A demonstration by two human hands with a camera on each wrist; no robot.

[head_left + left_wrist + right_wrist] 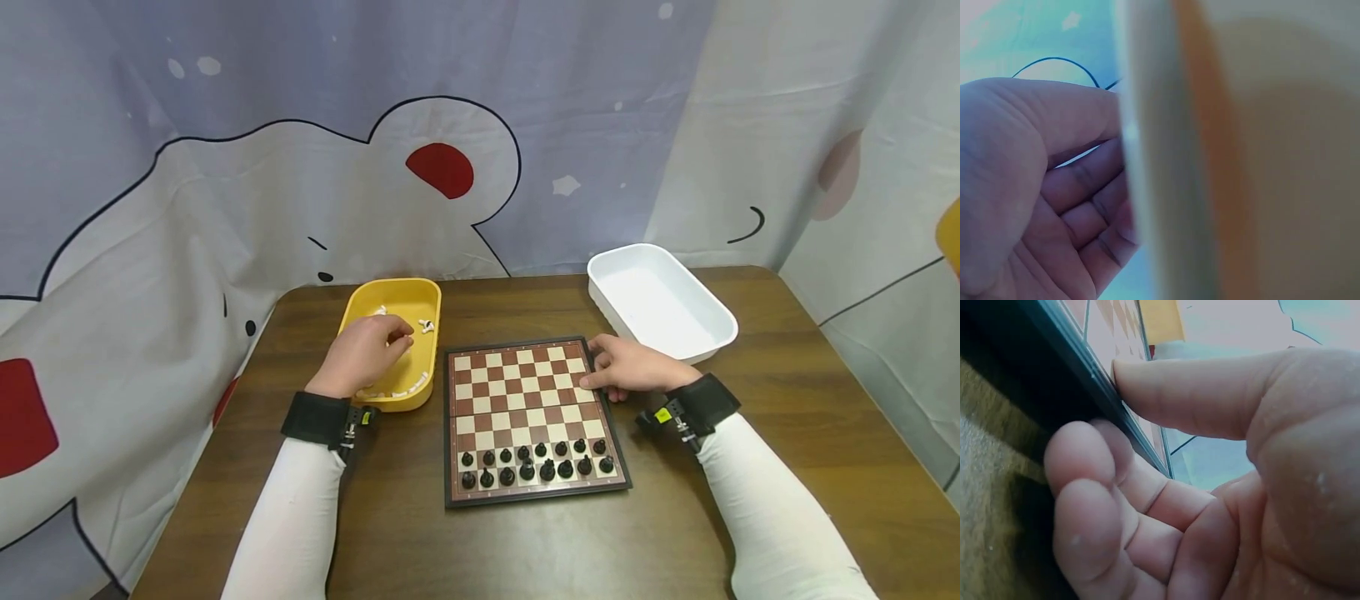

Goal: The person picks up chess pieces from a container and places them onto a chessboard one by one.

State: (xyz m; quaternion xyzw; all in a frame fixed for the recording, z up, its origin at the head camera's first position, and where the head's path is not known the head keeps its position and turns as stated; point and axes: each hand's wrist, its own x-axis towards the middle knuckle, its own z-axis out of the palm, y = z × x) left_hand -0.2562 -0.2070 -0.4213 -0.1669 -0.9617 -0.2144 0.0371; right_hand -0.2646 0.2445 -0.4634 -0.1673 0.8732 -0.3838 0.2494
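A folding chessboard lies on the table, with black chess pieces standing in two rows along its near side. My right hand grips the board's right edge. Its thumb presses on the top face while the other fingers curl by the rim underneath. Over the yellow tray, my left hand hangs with bent fingers, thumb and index close together. White chess pieces lie inside that tray. The tray wall hides the left fingertips in the left wrist view, so I cannot tell whether they hold a piece.
A white tray stands at the back right of the wooden table, just behind my right hand. Beyond the table's far edge hangs a printed curtain. The yellow tray sits left of the board with a narrow gap between them.
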